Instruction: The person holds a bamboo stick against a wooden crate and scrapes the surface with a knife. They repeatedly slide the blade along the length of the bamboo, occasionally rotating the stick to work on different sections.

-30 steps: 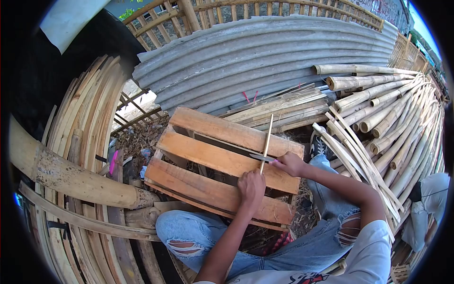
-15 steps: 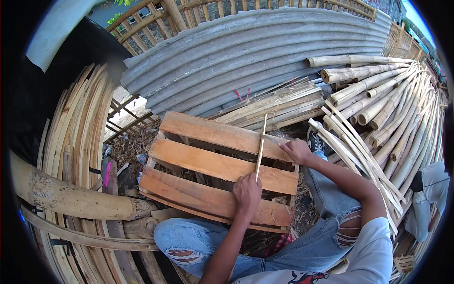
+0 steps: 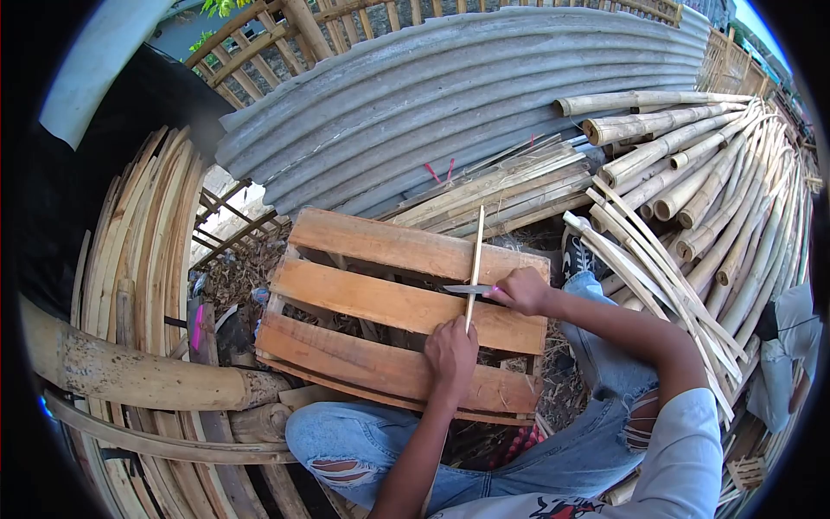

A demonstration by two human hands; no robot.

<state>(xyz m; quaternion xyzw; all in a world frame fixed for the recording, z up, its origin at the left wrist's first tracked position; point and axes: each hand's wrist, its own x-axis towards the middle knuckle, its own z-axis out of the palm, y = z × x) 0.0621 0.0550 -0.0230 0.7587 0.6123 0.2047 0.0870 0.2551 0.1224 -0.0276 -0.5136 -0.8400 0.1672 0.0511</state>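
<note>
My left hand (image 3: 451,353) is closed around the lower end of a thin bamboo strip (image 3: 478,242), which points away from me across a slatted wooden crate (image 3: 372,292). In my right hand (image 3: 521,291) is a knife with a pink-marked handle, gripped in closed fingers. The knife's blade (image 3: 459,289) points left and crosses the strip a little above my left hand. Both hands are over the crate's slats, in front of my bent knees.
Bamboo poles (image 3: 657,160) are heaped at the right, with pale split strips (image 3: 661,277) beside my leg. Corrugated sheeting (image 3: 467,95) stands behind the crate. Long wooden slats (image 3: 143,242) and a thick bamboo pole (image 3: 147,368) lie at left. Another person (image 3: 782,355) is at the right edge.
My right hand has moved left and slightly toward me, bringing the knife blade down along the strip, closer to my left hand. The left hand keeps its hold on the strip.
</note>
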